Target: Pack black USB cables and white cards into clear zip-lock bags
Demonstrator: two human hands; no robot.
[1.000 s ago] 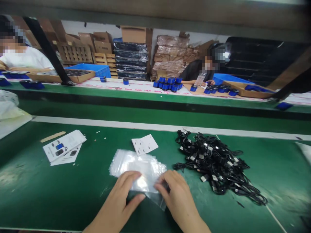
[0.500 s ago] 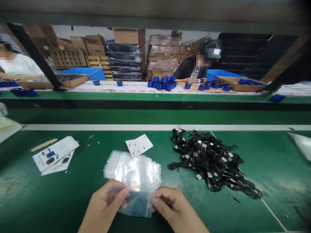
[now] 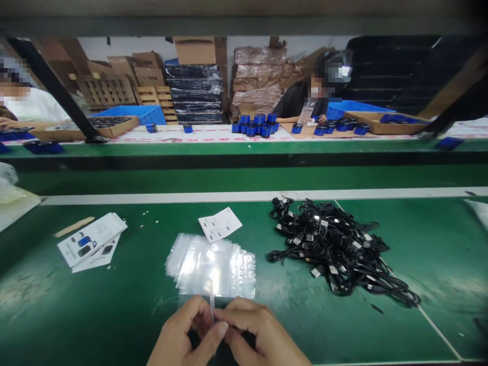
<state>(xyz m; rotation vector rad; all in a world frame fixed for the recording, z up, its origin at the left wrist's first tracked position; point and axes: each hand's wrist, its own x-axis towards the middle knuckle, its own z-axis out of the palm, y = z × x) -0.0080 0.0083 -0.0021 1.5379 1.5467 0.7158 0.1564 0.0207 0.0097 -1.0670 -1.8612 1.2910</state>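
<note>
Green, scuffed worktop spreads beneath a fanned stack of flat clear plastic bags, with a tangled heap of black cables to its right and a creased white printed leaflet at its far edge. Nearer than the stack, the left hand and the right hand meet, fingertips pinching one thin clear plastic bag seen nearly edge-on

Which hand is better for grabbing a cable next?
Probably the right hand: the cable pile lies on its side. The left hand is farther. Both seem to pinch a clear bag.
</note>
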